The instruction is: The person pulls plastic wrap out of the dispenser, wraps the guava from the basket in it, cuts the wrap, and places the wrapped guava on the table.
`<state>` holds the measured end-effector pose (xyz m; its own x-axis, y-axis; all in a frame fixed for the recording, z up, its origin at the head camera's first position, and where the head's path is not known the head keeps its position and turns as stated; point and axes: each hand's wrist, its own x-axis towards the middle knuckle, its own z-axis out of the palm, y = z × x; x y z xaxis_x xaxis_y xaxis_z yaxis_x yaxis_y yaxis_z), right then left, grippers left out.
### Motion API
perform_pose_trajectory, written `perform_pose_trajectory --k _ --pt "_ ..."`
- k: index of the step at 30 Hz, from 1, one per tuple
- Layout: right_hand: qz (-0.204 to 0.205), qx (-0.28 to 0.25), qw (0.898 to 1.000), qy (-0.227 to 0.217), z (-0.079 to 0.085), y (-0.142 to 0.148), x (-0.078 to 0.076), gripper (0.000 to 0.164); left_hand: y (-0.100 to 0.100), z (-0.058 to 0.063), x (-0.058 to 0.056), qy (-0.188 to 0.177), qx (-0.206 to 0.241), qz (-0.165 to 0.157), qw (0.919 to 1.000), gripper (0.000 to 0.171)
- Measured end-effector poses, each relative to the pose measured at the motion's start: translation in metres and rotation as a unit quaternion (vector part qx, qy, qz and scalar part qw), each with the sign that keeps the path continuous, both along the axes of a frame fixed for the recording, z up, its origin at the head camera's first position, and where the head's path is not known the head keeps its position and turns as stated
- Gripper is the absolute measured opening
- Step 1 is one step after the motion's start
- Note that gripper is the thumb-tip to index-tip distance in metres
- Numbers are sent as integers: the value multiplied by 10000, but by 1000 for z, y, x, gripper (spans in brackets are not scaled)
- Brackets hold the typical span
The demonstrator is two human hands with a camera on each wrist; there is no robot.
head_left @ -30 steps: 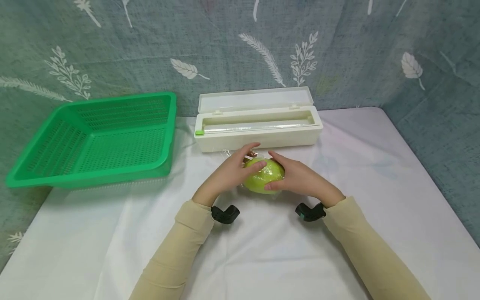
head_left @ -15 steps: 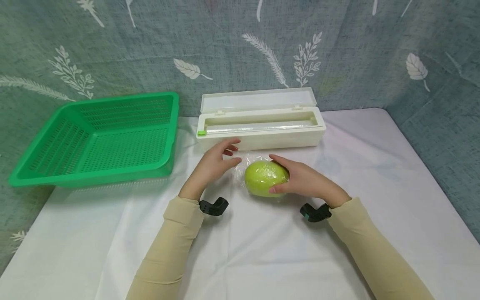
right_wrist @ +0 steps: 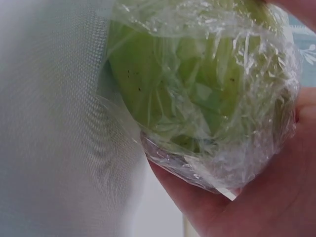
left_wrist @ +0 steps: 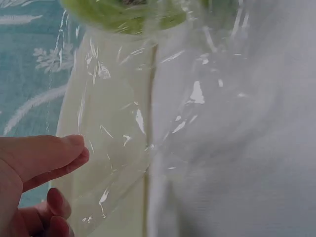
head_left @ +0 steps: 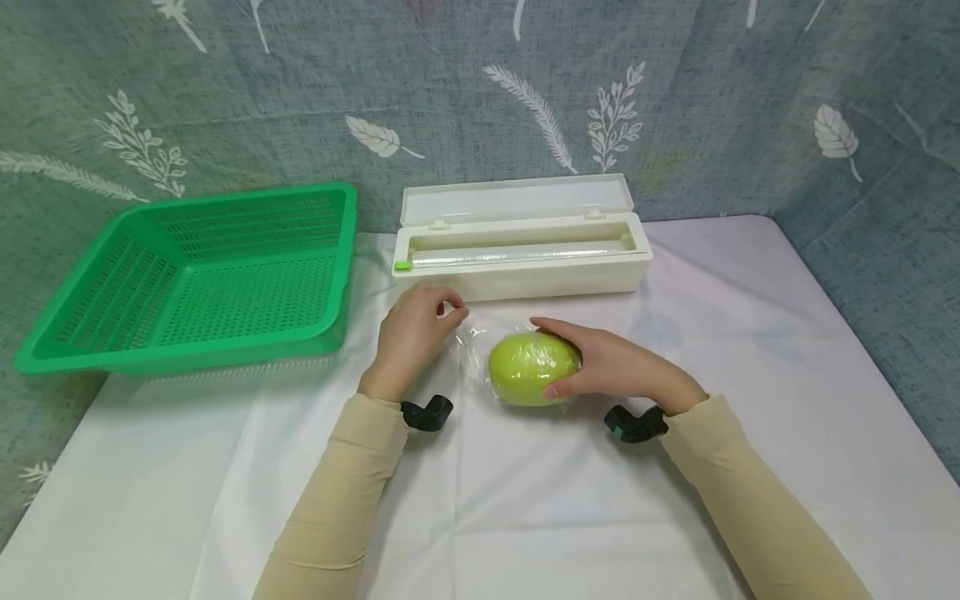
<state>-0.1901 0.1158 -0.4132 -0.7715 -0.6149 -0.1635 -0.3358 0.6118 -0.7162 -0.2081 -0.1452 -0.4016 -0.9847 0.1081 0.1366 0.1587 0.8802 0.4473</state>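
Note:
A yellow-green, rounded fruit point(head_left: 528, 371), its exact kind unclear, lies on its side above the white cloth, partly wrapped in clear cling film point(head_left: 474, 350). My right hand point(head_left: 618, 367) grips its right end, thumb in front and fingers behind. In the right wrist view, crumpled film covers the fruit point(right_wrist: 182, 79) on that end. To the left, my left hand point(head_left: 412, 333) pinches the loose edge of the film between thumb and forefinger. The left wrist view shows this film point(left_wrist: 133, 123) stretched out from the fruit point(left_wrist: 118, 17), whose dark end mark shows at the top.
Behind the hands stands a white cling film box point(head_left: 525, 279), lid raised against the patterned cloth backdrop, a roll inside and a green slider at its left end. A green perforated basket point(head_left: 330, 333) stands at the left. White cloth point(head_left: 510, 517) covers the table.
My left hand has left the fruit's side, moved left and taken the film's edge, drawing it outward. My right hand keeps its grip; the fruit has shifted slightly toward me.

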Motion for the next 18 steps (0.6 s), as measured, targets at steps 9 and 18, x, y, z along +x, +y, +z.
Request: perform_pose_trajectory --k 9,18 --pt "109 -124 9997 -205 1 3 2 82 -6 13 2 685 168 -109 9974 13" --pt "230 -153 9996 -79 1 4 3 81 -11 18 -1 862 212 -1048 9905 22"
